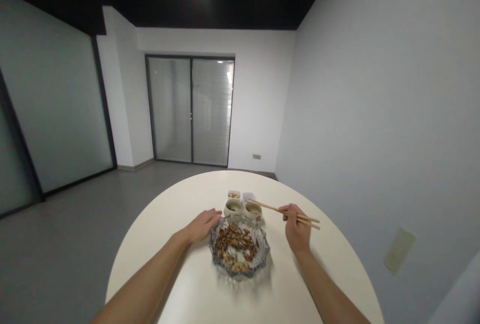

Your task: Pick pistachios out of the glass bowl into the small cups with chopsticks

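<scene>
Wooden chopsticks [277, 209] are gripped in my right hand [297, 229], their tips over a small white dish [248, 196] behind the cups. Whether the tips hold anything is too small to tell. My left hand [203, 224] lies with fingers stretched out beside a scalloped glass bowl [265, 251], its fingertips near the rim. Inside the bowl are many brown, elongated seed-like pieces [234, 238] and paler tan pieces [238, 264] toward the front. Behind it stand a left beige cup [228, 211] and a right beige cup [258, 215], the right one with a dark mark.
A small white dish with tan pieces [234, 195] sits behind the left cup. Everything stands on a round cream table [187, 289]. A white wall [375, 114] runs close along the right. Glass doors with blinds [191, 114] are at the far end.
</scene>
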The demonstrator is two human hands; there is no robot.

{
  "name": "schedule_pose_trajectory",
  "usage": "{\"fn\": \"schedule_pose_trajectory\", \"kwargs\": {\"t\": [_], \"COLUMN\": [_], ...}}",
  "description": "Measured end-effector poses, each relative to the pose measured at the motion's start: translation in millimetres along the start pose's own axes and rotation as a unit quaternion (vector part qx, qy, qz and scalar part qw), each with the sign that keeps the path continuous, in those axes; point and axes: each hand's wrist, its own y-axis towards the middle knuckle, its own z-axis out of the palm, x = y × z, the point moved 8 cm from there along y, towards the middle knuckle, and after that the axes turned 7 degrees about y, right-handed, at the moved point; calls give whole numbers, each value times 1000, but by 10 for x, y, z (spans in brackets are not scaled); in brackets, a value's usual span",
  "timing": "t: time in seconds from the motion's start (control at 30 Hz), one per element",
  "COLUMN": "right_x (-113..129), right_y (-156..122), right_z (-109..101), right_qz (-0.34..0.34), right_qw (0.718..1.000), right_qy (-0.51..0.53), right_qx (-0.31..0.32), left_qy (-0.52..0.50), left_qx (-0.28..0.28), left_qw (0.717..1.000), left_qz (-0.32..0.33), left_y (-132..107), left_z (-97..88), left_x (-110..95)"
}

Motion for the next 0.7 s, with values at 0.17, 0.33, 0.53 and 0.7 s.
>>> {"fn": "schedule_pose_trajectory", "kwargs": {"t": [0.17, 0.33, 0.53, 0.7], "right_x": [159, 208, 155, 170], "right_y": [-103, -167, -174, -182], "right_z": [-17, 70, 126, 159], "right_qz": [1, -7, 17, 26], "right_qw": [996, 991, 990, 987], "right_qy": [94, 102, 65, 59], "right_qx": [9, 82, 126, 148], "left_qy": [-3, 3, 3, -6], "left_qx": [-6, -3, 8, 5], "left_qw": [1000, 1000, 1000, 1000], "left_qz": [-5, -2, -5, -10], "left_y": [-13, -19, -8, -12], "left_z": [-22, -23, 7, -7], "left_x": [-7, -24, -3, 3]}}
